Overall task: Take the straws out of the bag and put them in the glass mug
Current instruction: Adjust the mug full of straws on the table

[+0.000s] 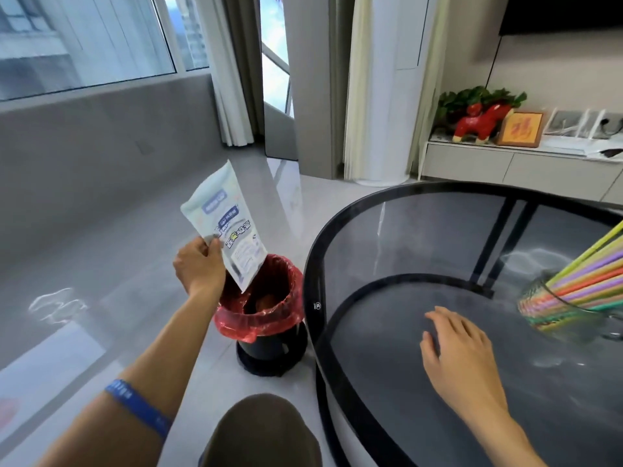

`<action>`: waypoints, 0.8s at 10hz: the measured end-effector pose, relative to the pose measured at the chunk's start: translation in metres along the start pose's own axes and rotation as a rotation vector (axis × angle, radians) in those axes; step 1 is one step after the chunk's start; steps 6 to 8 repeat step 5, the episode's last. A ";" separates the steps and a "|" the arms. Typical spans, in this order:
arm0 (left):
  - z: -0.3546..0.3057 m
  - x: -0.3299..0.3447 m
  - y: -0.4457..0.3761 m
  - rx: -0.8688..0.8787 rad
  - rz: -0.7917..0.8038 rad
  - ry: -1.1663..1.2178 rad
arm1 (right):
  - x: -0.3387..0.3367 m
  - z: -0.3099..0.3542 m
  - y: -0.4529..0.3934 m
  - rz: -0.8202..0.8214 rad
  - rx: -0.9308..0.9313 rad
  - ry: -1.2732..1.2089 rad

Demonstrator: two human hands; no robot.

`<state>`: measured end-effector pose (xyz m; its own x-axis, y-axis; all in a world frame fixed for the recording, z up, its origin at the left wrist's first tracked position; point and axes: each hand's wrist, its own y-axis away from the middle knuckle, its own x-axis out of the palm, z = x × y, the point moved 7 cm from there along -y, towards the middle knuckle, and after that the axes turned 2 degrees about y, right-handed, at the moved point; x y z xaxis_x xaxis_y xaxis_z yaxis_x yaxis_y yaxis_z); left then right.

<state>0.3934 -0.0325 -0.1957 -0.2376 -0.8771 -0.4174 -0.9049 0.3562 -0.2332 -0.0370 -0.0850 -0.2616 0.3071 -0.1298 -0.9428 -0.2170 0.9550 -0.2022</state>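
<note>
Evidently light and limp, the bag (pixel 226 227) hangs pinched at one edge by the left hand (pixel 199 267) over the bin (pixel 266 298) (straws (pixel 573 281) already in the mug (pixel 553 311)); the right hand (pixel 462 352) rests flat, fingers relaxed.

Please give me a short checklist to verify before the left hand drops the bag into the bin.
1. Straws are in the glass mug: ok.
2. Bag is empty: cannot tell, it is opaque.
3. Left hand pinches the bag firmly: ok.
4. Bag's lower corner is over the opening of the trash bin: ok.
5. Red liner is folded over the bin's rim: ok.
6. Right hand rests flat on the glass table, away from the bin: ok.
</note>
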 end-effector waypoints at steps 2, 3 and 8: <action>0.036 0.029 -0.011 -0.142 0.048 -0.019 | -0.001 0.001 0.001 0.022 0.035 -0.009; 0.058 0.051 -0.006 -0.201 0.249 -0.162 | 0.001 0.003 0.000 0.013 0.012 -0.014; 0.061 0.058 0.024 -0.122 0.393 -0.192 | -0.001 0.000 0.000 -0.009 0.009 -0.034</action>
